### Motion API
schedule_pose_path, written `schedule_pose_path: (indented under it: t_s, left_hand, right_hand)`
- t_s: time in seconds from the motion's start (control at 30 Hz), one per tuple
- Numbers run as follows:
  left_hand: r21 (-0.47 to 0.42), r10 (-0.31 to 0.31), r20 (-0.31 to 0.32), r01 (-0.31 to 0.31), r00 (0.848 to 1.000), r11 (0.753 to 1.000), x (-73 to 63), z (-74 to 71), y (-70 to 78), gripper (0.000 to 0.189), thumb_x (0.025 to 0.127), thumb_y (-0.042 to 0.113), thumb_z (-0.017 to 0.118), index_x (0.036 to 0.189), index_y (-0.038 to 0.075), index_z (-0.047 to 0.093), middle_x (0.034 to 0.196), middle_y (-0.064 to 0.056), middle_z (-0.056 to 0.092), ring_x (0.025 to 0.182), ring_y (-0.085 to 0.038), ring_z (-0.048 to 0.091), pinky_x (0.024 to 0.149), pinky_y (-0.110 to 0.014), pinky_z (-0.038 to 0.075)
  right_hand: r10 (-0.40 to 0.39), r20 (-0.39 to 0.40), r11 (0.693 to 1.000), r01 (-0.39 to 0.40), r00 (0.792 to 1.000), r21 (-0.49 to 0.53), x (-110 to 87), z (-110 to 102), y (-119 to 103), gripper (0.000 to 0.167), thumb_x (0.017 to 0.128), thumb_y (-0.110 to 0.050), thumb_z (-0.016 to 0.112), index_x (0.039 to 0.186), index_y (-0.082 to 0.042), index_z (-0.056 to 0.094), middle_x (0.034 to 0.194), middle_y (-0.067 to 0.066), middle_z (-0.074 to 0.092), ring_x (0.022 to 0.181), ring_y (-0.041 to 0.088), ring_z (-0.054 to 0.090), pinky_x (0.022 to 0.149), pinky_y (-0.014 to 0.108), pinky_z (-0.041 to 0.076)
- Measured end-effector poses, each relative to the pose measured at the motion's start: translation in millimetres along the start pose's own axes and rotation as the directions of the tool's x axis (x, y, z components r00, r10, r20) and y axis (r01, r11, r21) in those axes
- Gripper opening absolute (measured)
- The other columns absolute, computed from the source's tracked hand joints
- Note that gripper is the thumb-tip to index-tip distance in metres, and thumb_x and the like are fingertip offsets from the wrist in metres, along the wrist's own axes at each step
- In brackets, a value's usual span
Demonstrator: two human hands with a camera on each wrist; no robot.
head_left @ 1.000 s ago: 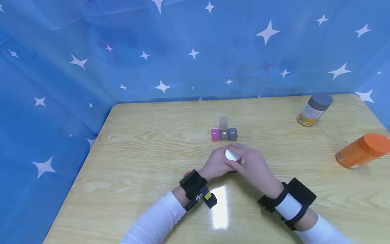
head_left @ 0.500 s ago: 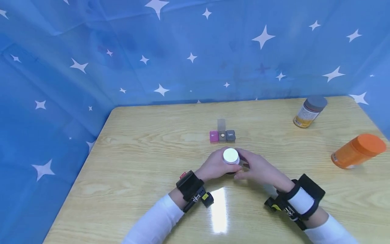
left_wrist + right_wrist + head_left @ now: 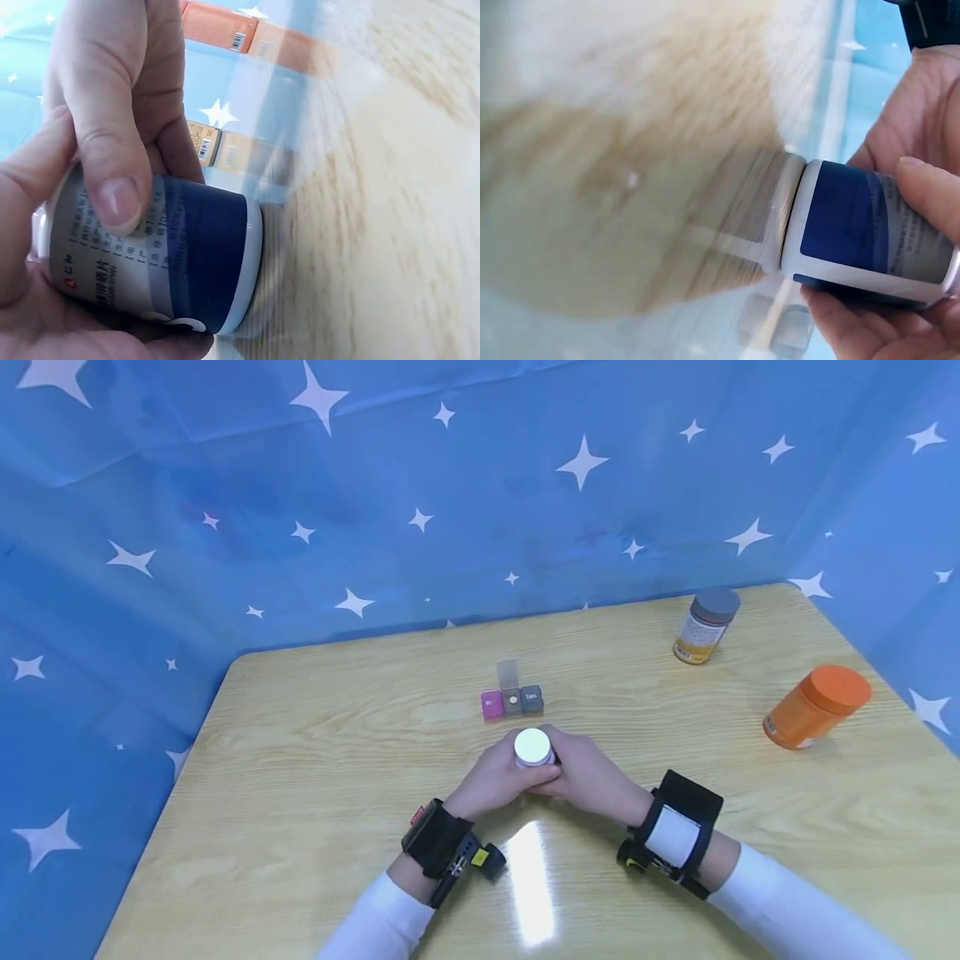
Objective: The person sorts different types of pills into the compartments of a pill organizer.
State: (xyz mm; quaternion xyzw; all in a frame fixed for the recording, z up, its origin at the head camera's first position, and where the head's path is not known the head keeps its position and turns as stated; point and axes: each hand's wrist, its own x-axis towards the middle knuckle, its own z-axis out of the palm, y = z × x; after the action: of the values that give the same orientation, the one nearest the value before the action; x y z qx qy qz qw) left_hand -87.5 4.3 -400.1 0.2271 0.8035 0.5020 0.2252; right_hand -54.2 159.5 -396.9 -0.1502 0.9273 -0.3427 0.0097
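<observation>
Right hand [image 3: 588, 777] has moved since half a second ago: its thumb was standing off to the side, and now it's tucked right in on the white bottle [image 3: 206, 247] next to the left hand [image 3: 487, 781]. The head view's swung a bit too, but that's just the camera. So both hands are wrapped round the bottle at this point, with a thumb [image 3: 121, 199] flat on the label and the white cap [image 3: 532, 746] poking out on top. It's upright, roughly halfway between the left and right edges of the worktop [image 3: 330, 793]; can't tell if the base is actually touching or hanging just above. My worry would be the pill box [image 3: 512, 710] just beyond it, towards the far edge. The middle lid [image 3: 507, 674] is up and there's a pale pill [image 3: 513, 700] sitting in there, so if the bottle tips or a knuckle shoves forward, that pill could hop out. Also, if one hand lets go before the other's got it properly, I reckon that smooth label could slip. The orange bottle [image 3: 810, 708] near the right edge and the grey-lidded bottle [image 3: 701, 631] by the far right corner look safe unless an elbow swings wide.
</observation>
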Motion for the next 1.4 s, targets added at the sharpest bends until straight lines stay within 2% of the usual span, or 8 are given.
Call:
schedule_pose_path:
  t_s: [0.23, 0.37, 0.47, 0.6, 0.73, 0.93, 1.07, 1.4]
  left_hand:
    - [0.02, 0.006, -0.02, -0.006, 1.0, 1.0, -5.0, -3.0, -6.6, 0.059, 0.081, 0.028, 0.071, 0.13, 0.007, 0.048, 0.125, -0.009, 0.058, 0.114, -0.021, 0.053, 0.097, -0.037, 0.043]
    - [0.099, -0.012, -0.01, 0.013, 1.0, 0.995, -6.6, -3.8, -4.7, 0.067, 0.083, 0.033, 0.067, 0.136, 0.002, 0.04, 0.134, -0.016, 0.051, 0.125, -0.028, 0.047, 0.105, -0.042, 0.037]
    - [0.172, -0.022, -0.01, 0.024, 1.0, 0.985, -9.2, -4.8, -1.0, 0.066, 0.085, 0.034, 0.064, 0.136, 0.0, 0.039, 0.135, -0.018, 0.05, 0.127, -0.031, 0.045, 0.107, -0.043, 0.035]
    - [0.216, -0.015, -0.012, 0.017, 1.0, 0.976, -10.4, -4.2, 2.3, 0.06, 0.086, 0.032, 0.063, 0.133, 0.0, 0.043, 0.132, -0.017, 0.052, 0.125, -0.031, 0.047, 0.105, -0.042, 0.037]
    - [0.231, -0.023, -0.013, 0.026, 1.0, 0.973, -11.3, -2.2, 2.8, 0.058, 0.086, 0.031, 0.063, 0.132, 0.001, 0.045, 0.13, -0.015, 0.054, 0.124, -0.03, 0.048, 0.104, -0.042, 0.037]
    - [0.254, -0.026, -0.012, 0.028, 1.0, 0.967, -12.8, -1.7, 3.5, 0.057, 0.086, 0.031, 0.062, 0.132, 0.0, 0.045, 0.13, -0.015, 0.054, 0.125, -0.03, 0.047, 0.105, -0.041, 0.037]
    - [0.262, -0.03, -0.01, 0.032, 1.0, 0.965, -13.0, -1.9, 2.6, 0.058, 0.087, 0.031, 0.061, 0.133, 0.001, 0.044, 0.132, -0.015, 0.053, 0.126, -0.029, 0.046, 0.105, -0.041, 0.036]
    - [0.289, -0.027, 0.005, 0.024, 1.0, 0.957, -11.7, -2.3, 2.0, 0.059, 0.087, 0.031, 0.061, 0.135, 0.0, 0.042, 0.135, -0.015, 0.051, 0.127, -0.028, 0.045, 0.107, -0.039, 0.035]
  right_hand:
    - [0.011, 0.006, 0.999, -0.011, 1.0, 0.039, 1.9, -4, 2, 0.051, 0.074, -0.021, 0.075, 0.117, -0.002, 0.054, 0.11, 0.015, 0.065, 0.103, 0.029, 0.062, 0.089, 0.043, 0.05]
    - [0.087, -0.106, 0.995, -0.082, 0.991, 0.053, -3.9, -26, 17, 0.057, 0.074, -0.02, 0.076, 0.12, 0.003, 0.05, 0.112, 0.023, 0.062, 0.104, 0.036, 0.061, 0.088, 0.047, 0.049]
    - [0.202, -0.258, 0.979, -0.196, 0.945, 0.051, -12.1, -54, 37, 0.06, 0.076, -0.02, 0.074, 0.121, 0.008, 0.046, 0.11, 0.029, 0.06, 0.099, 0.04, 0.06, 0.082, 0.049, 0.05]
    - [0.349, -0.414, 0.932, -0.358, 0.841, 0.059, -24.5, -89, 71, 0.064, 0.081, -0.021, 0.068, 0.125, 0.013, 0.038, 0.115, 0.036, 0.052, 0.101, 0.047, 0.054, 0.082, 0.056, 0.045]
    - [0.477, -0.456, 0.867, -0.488, 0.751, 0.102, -31.4, -109, 96, 0.067, 0.083, -0.024, 0.062, 0.128, 0.015, 0.03, 0.12, 0.039, 0.045, 0.108, 0.05, 0.048, 0.089, 0.06, 0.04]
    - [0.608, -0.449, 0.767, -0.631, 0.655, 0.118, -33.2, -117, 114, 0.072, 0.084, -0.025, 0.058, 0.131, 0.017, 0.023, 0.122, 0.042, 0.042, 0.109, 0.053, 0.046, 0.093, 0.06, 0.039]
    - [0.652, -0.425, 0.736, -0.66, 0.628, 0.152, -31.8, -120, 122, 0.074, 0.086, -0.025, 0.057, 0.133, 0.017, 0.019, 0.127, 0.042, 0.038, 0.113, 0.053, 0.044, 0.096, 0.06, 0.036]
    - [0.699, -0.365, 0.703, -0.684, 0.615, 0.194, -26.4, -125, 134, 0.079, 0.088, -0.027, 0.054, 0.137, 0.015, 0.009, 0.134, 0.042, 0.03, 0.118, 0.054, 0.038, 0.1, 0.06, 0.032]
